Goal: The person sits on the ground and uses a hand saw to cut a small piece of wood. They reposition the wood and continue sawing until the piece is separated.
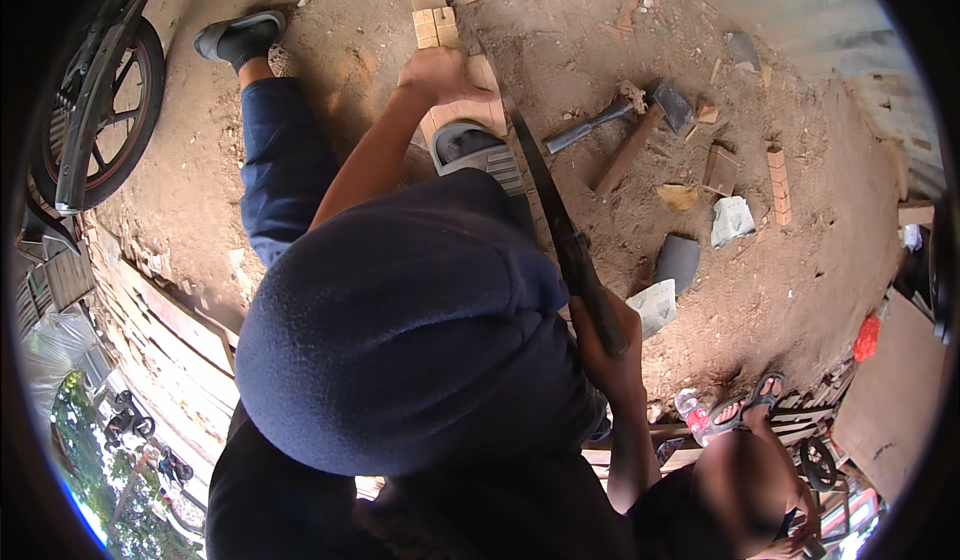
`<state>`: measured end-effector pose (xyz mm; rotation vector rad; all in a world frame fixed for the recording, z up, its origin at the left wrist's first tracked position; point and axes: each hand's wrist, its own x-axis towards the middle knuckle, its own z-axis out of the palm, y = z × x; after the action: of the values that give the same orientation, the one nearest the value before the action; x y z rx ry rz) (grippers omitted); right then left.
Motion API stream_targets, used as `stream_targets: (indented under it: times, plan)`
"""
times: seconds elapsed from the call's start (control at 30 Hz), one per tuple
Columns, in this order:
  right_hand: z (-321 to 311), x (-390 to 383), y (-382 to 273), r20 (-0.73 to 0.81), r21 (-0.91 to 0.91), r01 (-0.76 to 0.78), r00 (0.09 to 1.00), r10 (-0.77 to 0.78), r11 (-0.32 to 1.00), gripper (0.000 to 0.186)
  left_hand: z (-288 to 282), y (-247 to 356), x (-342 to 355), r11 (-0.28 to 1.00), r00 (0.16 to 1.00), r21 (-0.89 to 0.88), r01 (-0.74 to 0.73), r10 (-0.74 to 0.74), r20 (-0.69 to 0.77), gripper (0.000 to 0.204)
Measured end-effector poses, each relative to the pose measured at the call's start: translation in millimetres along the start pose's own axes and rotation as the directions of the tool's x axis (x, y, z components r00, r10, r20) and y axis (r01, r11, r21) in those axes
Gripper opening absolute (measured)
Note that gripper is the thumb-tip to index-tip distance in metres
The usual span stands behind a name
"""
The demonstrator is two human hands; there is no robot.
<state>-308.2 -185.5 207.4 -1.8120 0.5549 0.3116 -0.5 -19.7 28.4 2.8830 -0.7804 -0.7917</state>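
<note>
A long, dark handsaw [545, 185] is seen nearly edge-on, slanting from the lower right up toward a pale wooden board [490, 110]. My right hand [612, 355] is wrapped around its dark handle. My left hand [438, 75] grips the board on the ground, its fingers curled over the wood and partly hidden. My sandaled foot [475, 150] rests on the board just below that hand. The blade's far end lies beside the board's right edge; whether it touches is unclear. Small scored wooden blocks [436, 27] sit at the board's far end.
On the dirt to the right lie a hatchet-like tool [630, 150], a grey-handled tool [590, 132], wood scraps [720, 170], a zigzag-edged wood strip [779, 185] and paper pieces [733, 220]. A motorcycle wheel [125, 110] stands at left. Another person [745, 490] sits at lower right.
</note>
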Motion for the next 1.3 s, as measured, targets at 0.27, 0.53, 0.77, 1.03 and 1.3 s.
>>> stream_targets:
  times: [0.27,0.53,0.77,1.03,1.3]
  plan:
    - [2.0,-1.0,22.6,-0.014,-0.061,-0.026,1.0,0.025,0.998,0.012,16.5,1.4,2.8,0.993,0.982,-0.062,0.098,-0.107,-0.156,0.035]
    - [17.6,41.8,31.5,-0.018,0.042,-0.001,1.0,0.002,0.999,0.015,37.1,-4.5,16.3,0.994,0.953,0.089,0.06,-0.031,-0.302,0.034]
    - [24.7,51.7,47.3,0.062,-0.009,0.005,0.998,-0.005,1.0,0.014,23.6,-5.7,12.8,0.994,0.971,0.043,0.097,-0.085,-0.225,0.037]
    - [34.6,58.7,89.1,0.015,-0.299,0.258,0.964,-0.266,0.919,0.013,24.2,-2.5,15.3,0.998,0.968,0.053,0.031,-0.017,-0.249,0.037]
    - [59.3,122.8,73.9,-0.02,0.014,0.244,0.97,-0.244,0.97,0.017,22.5,0.6,13.8,0.998,0.974,0.031,0.047,-0.039,-0.225,0.04]
